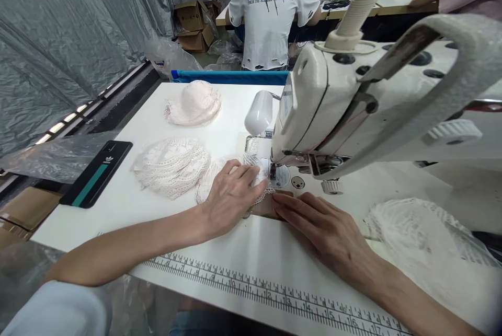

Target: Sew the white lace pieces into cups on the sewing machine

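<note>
A piece of white lace [257,164] lies beside the needle of a white sewing machine [309,101]. My left hand [234,195] is on this lace, its fingers bent and closed over the fabric left of the needle. My right hand [323,221] rests in front of the needle, fingers stretched out and lying low over a brownish plate [264,206]; their tips come close to the lace edge. The presser foot [273,170] stands between both hands. Part of the lace is hidden under my left hand.
Left of my hands lie a lace bundle [172,166], a pale cup-shaped piece [196,102] and a dark phone-like object [97,174]. More white lace [419,231] is at right. A ruler scale [270,294] runs along the front edge. Another person [270,17] sits beyond the table.
</note>
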Demonstrator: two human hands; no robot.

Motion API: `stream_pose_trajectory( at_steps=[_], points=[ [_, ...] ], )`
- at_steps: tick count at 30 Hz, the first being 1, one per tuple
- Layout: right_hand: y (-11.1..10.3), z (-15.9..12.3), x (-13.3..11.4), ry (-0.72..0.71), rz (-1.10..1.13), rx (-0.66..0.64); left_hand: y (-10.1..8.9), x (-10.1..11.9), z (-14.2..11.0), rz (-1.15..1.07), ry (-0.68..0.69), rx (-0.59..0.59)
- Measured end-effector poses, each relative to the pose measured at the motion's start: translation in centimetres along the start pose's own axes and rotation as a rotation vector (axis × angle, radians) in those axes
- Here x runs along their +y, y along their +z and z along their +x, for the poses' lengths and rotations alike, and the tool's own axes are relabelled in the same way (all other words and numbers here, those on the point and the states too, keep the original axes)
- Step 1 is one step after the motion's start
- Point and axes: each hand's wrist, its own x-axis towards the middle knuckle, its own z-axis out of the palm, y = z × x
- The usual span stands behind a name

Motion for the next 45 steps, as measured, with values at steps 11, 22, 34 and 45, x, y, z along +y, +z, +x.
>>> stream_pose_trajectory(
  at_steps=[11,22,34,45],
  points=[
    [0.4,-0.4,0.0,0.011,-0.042,-0.087,-0.3,0.1,-0.1,-0.07,0.006,-0.056],
    [0.2,-0.2,-0.5,0.001,-0.064,-0.046,0.2,0.6,-0.6,-0.038,0.027,-0.062],
    [0.8,0.6,-0.7,0.041,-0.116,0.014,1.7,-2.4,0.8,-0.07,0.222,-0.043],
    [1.0,0.4,-1.0,0.068,-0.1,0.044,1.2,-1.8,0.4,-0.048,0.235,-0.045]
  ],
)
